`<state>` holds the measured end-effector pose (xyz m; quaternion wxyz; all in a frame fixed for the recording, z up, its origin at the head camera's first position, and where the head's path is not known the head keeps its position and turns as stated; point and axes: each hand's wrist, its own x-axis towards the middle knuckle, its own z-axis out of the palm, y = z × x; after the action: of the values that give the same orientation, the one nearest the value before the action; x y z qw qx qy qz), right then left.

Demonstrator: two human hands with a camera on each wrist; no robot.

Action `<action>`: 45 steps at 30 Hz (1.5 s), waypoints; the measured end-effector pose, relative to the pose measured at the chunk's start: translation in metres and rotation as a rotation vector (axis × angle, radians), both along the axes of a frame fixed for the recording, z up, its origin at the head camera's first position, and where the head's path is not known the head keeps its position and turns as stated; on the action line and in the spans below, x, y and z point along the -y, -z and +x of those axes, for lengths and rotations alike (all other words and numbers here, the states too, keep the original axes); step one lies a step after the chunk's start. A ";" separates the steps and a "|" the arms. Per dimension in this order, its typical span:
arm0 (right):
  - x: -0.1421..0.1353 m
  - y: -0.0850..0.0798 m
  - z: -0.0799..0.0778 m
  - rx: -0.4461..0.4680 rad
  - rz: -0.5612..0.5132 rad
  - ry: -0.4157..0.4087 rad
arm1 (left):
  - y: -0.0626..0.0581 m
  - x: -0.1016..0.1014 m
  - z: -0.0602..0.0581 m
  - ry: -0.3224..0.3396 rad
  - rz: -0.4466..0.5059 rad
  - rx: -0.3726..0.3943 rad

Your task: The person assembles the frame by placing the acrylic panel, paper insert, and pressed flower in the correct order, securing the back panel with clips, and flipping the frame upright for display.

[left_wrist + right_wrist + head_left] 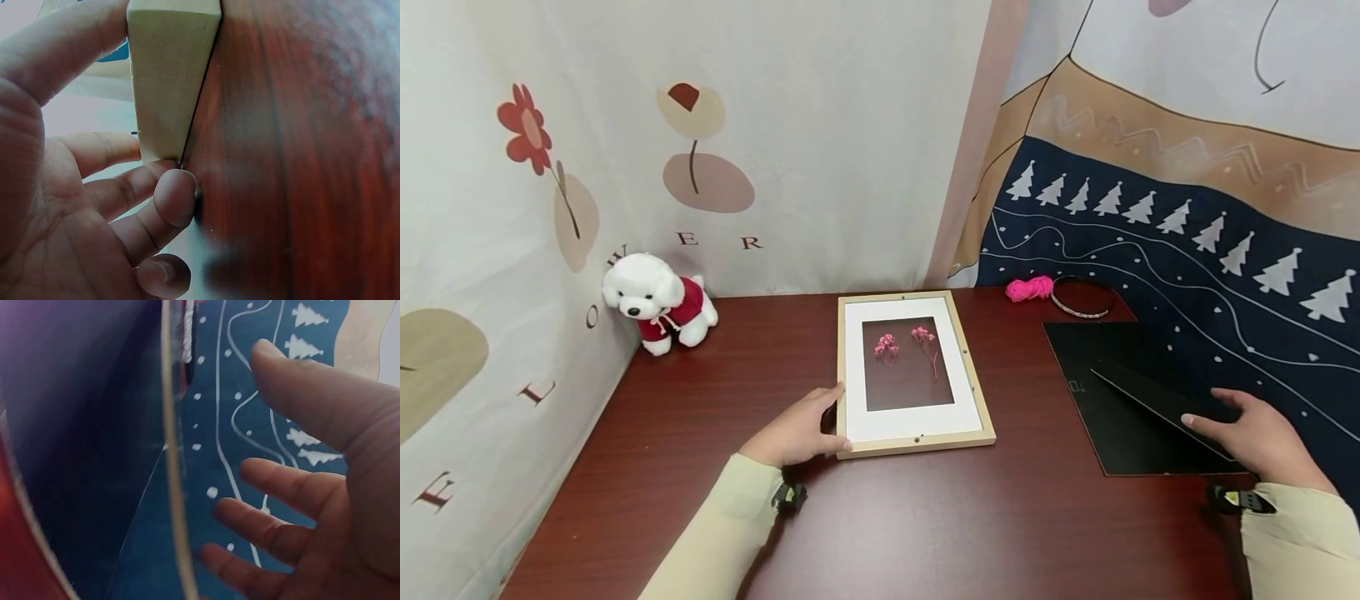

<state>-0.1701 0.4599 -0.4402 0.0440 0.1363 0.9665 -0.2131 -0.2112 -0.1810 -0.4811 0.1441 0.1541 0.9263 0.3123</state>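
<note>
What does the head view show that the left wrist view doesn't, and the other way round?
Head view only: the white toy dog, the pink yarn, the hoop, the black boards, the right hand and the pink flowers.

Left wrist view only: the palm side of the left hand, seen close up; from the head camera only its back shows.

Both: the left hand gripping the wooden frame, and the dark red tabletop beneath it.
</note>
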 end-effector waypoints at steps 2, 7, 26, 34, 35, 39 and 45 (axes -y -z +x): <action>-0.003 0.002 0.001 0.052 -0.016 -0.010 | 0.000 0.000 0.000 0.001 0.002 -0.004; -0.006 0.007 0.003 0.118 -0.029 -0.051 | 0.001 0.001 0.000 -0.001 0.004 -0.007; -0.017 0.018 0.007 0.180 -0.034 -0.107 | 0.001 0.001 0.001 -0.001 0.003 -0.009; -0.022 0.018 0.006 0.123 -0.044 -0.129 | 0.000 0.001 0.000 0.005 0.005 -0.009; -0.022 0.018 0.006 0.121 -0.052 -0.124 | 0.001 0.001 0.000 0.006 0.004 -0.011; -0.022 0.018 0.006 0.101 -0.058 -0.118 | 0.001 0.001 0.000 0.009 -0.003 -0.017; -0.023 0.020 0.009 0.063 -0.087 -0.092 | 0.001 0.001 -0.001 0.012 -0.002 -0.012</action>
<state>-0.1614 0.4826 -0.4602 0.0899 0.0964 0.9596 -0.2484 -0.2118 -0.1815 -0.4824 0.1407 0.1613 0.9264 0.3098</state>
